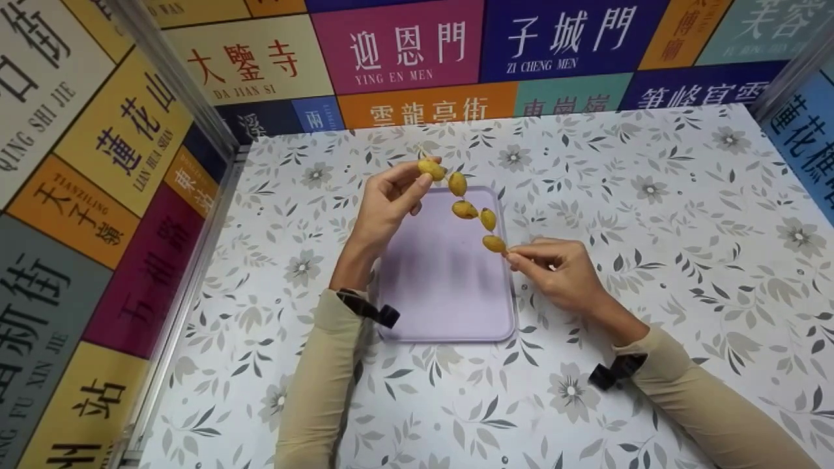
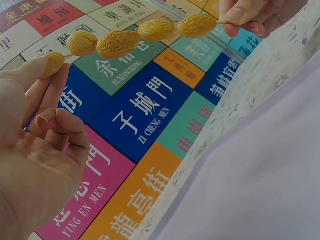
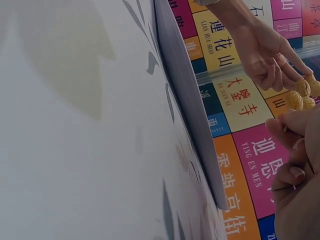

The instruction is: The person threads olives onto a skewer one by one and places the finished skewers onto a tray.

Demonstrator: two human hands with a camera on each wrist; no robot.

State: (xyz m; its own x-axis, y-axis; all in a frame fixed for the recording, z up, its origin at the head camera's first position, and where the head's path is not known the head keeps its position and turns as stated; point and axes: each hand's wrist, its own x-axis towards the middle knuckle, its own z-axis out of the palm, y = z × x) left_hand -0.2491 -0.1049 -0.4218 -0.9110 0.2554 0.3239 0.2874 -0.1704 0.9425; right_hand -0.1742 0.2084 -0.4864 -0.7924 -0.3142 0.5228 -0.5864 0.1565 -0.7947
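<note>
A string of several yellow, wrinkled, oval beads [image 1: 464,209], like small nuts or dried fruits, hangs in a bent line between the two hands above a pale purple tray [image 1: 449,286]. My left hand [image 1: 389,205] pinches the bead at the far end between thumb and fingers, its other fingers loosely curled. With thumb and forefinger, my right hand [image 1: 563,273] grips the thin end just past the nearest bead. In the left wrist view the beads [image 2: 119,44] stretch across in a row. The right wrist view shows the beads [image 3: 295,100] bunched by perspective, partly behind the right hand.
The tray lies flat on a table [image 1: 651,273] covered with a grey leaf and flower pattern. Colourful panels [image 1: 404,49] with printed characters stand behind and at the left. A dark wrist camera [image 1: 374,309] is strapped on the left sleeve, another [image 1: 616,371] on the right.
</note>
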